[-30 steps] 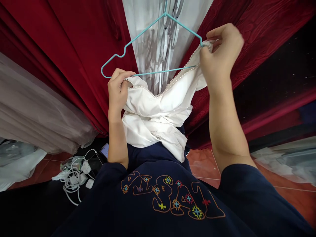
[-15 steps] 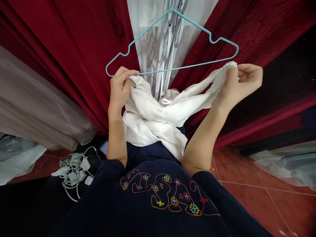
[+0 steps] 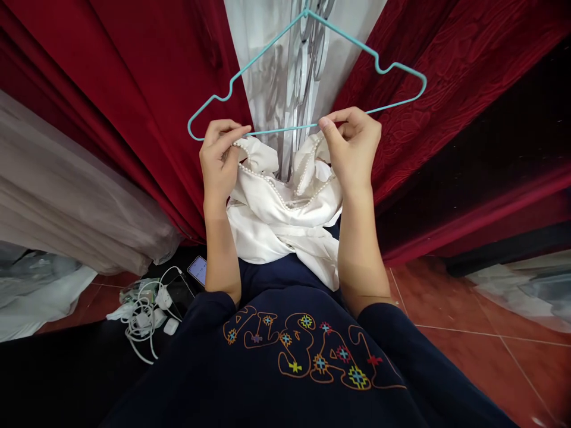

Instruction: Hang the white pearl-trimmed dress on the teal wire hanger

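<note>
A white garment (image 3: 289,217) with pearl-beaded edging lies bunched over my lap, its neckline facing up. My left hand (image 3: 220,159) pinches the beaded edge at its left side, fingertips close to the bottom bar of a light blue hanger (image 3: 281,129). At the right part of that bar, my right hand (image 3: 354,142) is closed, thumb and fingers together where bar and garment strap meet. The strap hangs folded beneath it. My fingers hide exactly how strap and bar are gripped. Above both hands, the hanger hangs with its hook end out of frame.
Dark red fabric (image 3: 165,89) hangs at both sides, with a white metal rack (image 3: 307,71) between. On a black surface at left lie tangled white cables (image 3: 143,324) and a phone (image 3: 197,270). Sheer pale fabric (image 3: 75,178) hangs left. Red tiles (image 3: 446,303) cover the floor.
My right hand has moved inward to the left, from holding the strap stretched out to the hanger's bottom bar. The strap has gone slack and folded. My left hand stays nearly in place.
</note>
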Demonstrator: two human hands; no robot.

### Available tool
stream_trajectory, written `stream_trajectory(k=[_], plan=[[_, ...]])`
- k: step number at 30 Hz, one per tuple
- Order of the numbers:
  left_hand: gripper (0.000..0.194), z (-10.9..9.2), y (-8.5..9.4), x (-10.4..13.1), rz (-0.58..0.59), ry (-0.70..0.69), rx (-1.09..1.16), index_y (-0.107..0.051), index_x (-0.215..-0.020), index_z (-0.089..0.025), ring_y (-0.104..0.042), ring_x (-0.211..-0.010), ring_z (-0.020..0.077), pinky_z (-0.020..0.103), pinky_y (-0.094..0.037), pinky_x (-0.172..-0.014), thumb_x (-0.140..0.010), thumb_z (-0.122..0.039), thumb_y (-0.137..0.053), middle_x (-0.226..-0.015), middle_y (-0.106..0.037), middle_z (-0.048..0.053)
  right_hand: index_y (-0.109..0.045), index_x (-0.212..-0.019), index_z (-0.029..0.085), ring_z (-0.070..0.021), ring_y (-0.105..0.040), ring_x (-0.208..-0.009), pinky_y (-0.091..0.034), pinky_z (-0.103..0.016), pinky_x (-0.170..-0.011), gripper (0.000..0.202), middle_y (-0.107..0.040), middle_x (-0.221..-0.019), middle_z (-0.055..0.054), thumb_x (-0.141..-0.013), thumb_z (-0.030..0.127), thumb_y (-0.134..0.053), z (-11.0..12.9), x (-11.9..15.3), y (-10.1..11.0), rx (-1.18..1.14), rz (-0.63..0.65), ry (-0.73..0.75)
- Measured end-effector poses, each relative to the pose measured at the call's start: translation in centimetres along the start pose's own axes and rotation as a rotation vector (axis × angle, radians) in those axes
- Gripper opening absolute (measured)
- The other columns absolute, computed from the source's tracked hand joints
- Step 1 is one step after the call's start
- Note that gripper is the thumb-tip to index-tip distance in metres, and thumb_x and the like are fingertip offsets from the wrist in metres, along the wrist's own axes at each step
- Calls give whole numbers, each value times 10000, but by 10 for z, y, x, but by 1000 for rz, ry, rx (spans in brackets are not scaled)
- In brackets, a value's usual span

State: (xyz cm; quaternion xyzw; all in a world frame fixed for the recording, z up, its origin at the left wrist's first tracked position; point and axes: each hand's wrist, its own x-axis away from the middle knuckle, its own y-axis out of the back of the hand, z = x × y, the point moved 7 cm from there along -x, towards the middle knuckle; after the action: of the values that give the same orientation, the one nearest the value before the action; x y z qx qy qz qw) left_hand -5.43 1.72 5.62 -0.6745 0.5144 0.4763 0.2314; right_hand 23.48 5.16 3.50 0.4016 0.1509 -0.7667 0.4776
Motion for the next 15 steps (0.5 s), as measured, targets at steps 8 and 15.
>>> stream_trajectory(k=[8, 15], plan=[[248, 50, 51, 43, -543, 288, -122, -779, -952, -210, -682, -1005, 221, 361, -577, -924, -904, -46, -600, -953, -598, 41, -696, -902, 250, -122, -432, -554, -390, -315, -626, 409, -481, -586, 39, -934, 654, -755, 23, -7, 18, 105, 47, 9], [579, 63, 83, -49, -488, 377, -74, -650, -1113, -166, -545, -707, 74, 242, -527, -718, -749, 277, -573, -1081, -683, -20, -673, -828, 199, -93, -399, -508, -245, -309, -593, 250, -527, -569, 37, -869, 309, -894, 33, -19, 24, 69, 121, -32]])
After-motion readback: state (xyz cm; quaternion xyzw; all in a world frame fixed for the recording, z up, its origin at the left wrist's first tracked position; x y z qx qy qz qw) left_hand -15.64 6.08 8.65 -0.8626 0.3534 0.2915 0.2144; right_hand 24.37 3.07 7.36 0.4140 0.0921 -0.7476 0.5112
